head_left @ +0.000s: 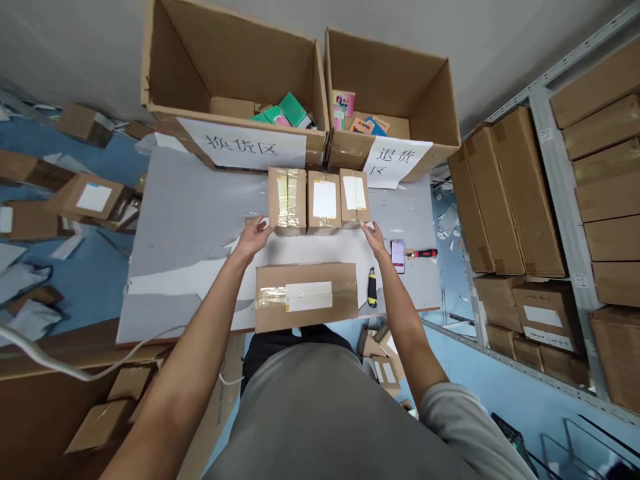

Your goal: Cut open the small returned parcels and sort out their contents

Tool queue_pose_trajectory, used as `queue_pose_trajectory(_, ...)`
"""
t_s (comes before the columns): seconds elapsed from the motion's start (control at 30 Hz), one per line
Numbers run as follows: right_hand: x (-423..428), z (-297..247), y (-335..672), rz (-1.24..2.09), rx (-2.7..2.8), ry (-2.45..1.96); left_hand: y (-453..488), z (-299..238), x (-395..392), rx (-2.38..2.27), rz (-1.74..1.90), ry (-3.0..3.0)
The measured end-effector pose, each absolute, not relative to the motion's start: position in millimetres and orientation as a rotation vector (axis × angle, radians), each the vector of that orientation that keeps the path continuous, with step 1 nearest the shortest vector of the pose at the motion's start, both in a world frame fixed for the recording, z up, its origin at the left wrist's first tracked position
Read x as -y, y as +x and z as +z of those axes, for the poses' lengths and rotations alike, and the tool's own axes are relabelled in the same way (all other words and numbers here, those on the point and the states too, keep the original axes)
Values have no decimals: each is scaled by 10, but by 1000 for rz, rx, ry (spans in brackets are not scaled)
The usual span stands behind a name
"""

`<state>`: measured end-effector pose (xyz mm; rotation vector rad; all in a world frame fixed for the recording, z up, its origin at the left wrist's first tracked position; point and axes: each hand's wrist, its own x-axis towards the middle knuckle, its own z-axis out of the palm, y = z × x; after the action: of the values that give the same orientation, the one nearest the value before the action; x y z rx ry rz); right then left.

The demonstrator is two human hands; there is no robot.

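Fingers of the left hand [257, 235] are spread loosely and rest against the near left corner of the left small box [287, 200], closing on nothing; fingers of the right hand [376, 238] are likewise open, tips touching the near right corner of the right small box [355, 197]. Between the two sets of fingers the middle small box [324, 202] completes a row of three, pressed against both neighbours (each bears a pale label on top). Nearer the body than the fingers, a longer box [306, 295] lies flat on the grey desk [190, 220]. Just behind the right fingers lies a utility knife [372, 288]; to their right, a phone [398, 255] and a red-handled tool [423, 253]. Beyond the fingertips stand the left open carton [240, 60] and the right open carton [390, 67], each with a paper sign.
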<state>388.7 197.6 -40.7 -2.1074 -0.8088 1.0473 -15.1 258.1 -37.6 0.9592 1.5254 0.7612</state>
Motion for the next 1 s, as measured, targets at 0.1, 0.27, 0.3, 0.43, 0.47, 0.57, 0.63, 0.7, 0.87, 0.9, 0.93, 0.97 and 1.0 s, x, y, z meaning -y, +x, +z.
queue_pose_trajectory(0.1, -1193, -492, 3902, 926, 823, -2283, -392, -334, -2060, -1582, 816, 876)
queue_pose_trajectory(0.27, -60, -613, 3726, 775, 938, -2640, -684, -236, -1086, -1579, 761, 899)
queue_pose_trajectory(0.3, 48, -635, 3695, 781, 924, -2662, -701, -211, -924, -1563, 752, 915)
queue_pose_trajectory(0.43, 111, -691, 3676, 787, 892, -2712, -688, -88, -504, -1410, 778, 1086)
queue_pose_trajectory(0.47, 74, -687, 3689, 784, 886, -2721, -682, -61, -459, -1372, 783, 1154)
queue_pose_trajectory(0.57, -49, -600, 3729, 760, 889, -2728, -693, -34, -427, -1316, 765, 1318)
queue_pose_trajectory(0.63, -108, -467, 3743, 745, 907, -2671, -722, -71, -455, -1299, 755, 1352)
queue_pose_trajectory(0.7, -147, -280, 3742, 757, 891, -2509, -752, -136, -490, -1273, 748, 1344)
queue_pose_trajectory(0.87, -255, 285, 3552, 820, 849, -2050, -787, -264, -565, -1221, 718, 1247)
queue_pose_trajectory(0.9, -283, 391, 3453, 837, 907, -2008, -787, -272, -577, -1209, 716, 1225)
queue_pose_trajectory(0.93, -310, 491, 3326, 862, 996, -1983, -786, -275, -588, -1198, 716, 1208)
queue_pose_trajectory(0.97, -336, 584, 3174, 894, 1112, -1973, -783, -275, -596, -1187, 718, 1196)
queue_pose_trajectory(1.0, -360, 670, 2999, 931, 1249, -1972, -779, -271, -601, -1180, 720, 1186)
